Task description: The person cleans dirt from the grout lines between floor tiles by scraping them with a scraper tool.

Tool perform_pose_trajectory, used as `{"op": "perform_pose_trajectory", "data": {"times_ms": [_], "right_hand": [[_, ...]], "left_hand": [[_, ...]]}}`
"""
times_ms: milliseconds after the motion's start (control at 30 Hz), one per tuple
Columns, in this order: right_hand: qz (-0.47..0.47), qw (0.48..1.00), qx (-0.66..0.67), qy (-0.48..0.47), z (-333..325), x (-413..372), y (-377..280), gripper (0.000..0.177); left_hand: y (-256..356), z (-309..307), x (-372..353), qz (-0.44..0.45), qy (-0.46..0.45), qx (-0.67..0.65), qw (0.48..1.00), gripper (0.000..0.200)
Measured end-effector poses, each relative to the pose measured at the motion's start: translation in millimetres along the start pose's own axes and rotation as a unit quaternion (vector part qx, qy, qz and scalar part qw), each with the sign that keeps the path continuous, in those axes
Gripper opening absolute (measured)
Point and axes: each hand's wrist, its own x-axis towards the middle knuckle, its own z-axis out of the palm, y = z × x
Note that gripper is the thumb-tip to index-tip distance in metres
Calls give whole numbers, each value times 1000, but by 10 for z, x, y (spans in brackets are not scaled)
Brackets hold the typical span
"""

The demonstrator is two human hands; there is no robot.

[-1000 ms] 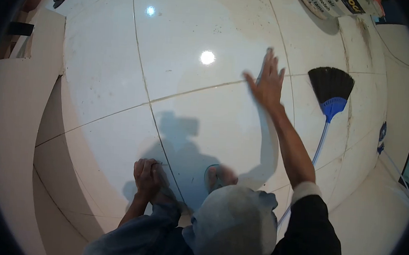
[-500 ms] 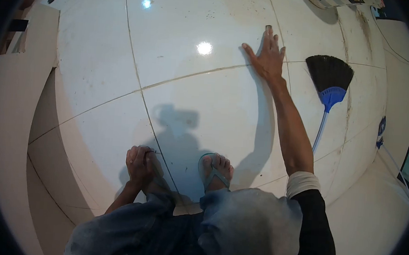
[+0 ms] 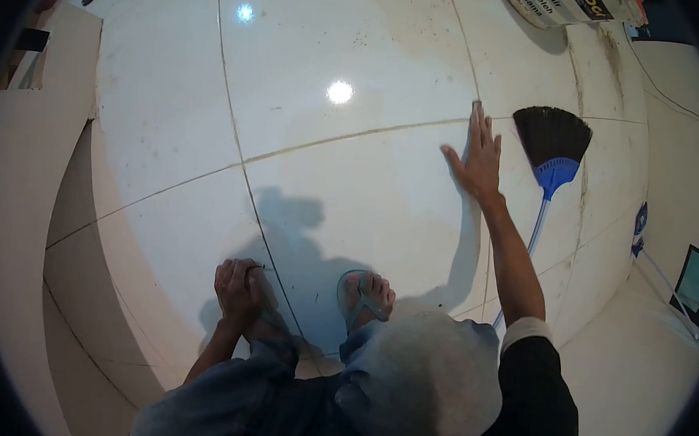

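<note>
On the white tiled floor (image 3: 351, 194), my right hand (image 3: 481, 162) lies stretched out, thumb apart from the fingers. Its longest fingertip reaches a grout line and has a small greyish tip that I cannot make out. A broom (image 3: 555, 151) with dark bristles and a blue head lies just right of this hand. My left hand (image 3: 237, 289) rests over my left foot, its fingers curled. A small dark end shows by its fingertips, too small to name. My right foot (image 3: 367, 292) wears a greenish flip-flop.
A printed container (image 3: 555, 7) stands at the top right, near dark stains on the tiles. Along the left is a pale panel (image 3: 21, 219). A second blue tool (image 3: 641, 226) with a long handle leans at the right wall, near a dark-framed panel (image 3: 694, 278).
My right hand has drawn back toward me and slightly right, from the middle of the far tile to the grout line. My left hand has stayed on my foot.
</note>
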Motion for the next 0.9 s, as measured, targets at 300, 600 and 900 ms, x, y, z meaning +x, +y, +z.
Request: {"op": "perform_pose_trajectory", "data": {"times_ms": [300,600,900], "right_hand": [[-7,998,42,55,93,177,-3,110],[20,979,202,17,-232,-1264,-1165,78],[-12,656,744,-125,-1197,-398,-2311,34]], "left_hand": [[14,-23,-15,-6,-25,6,1000,7],[247,-161,344,-57,-20,-153,986,8],[1909,-856,2541,89,-237,-106,962,19]]}}
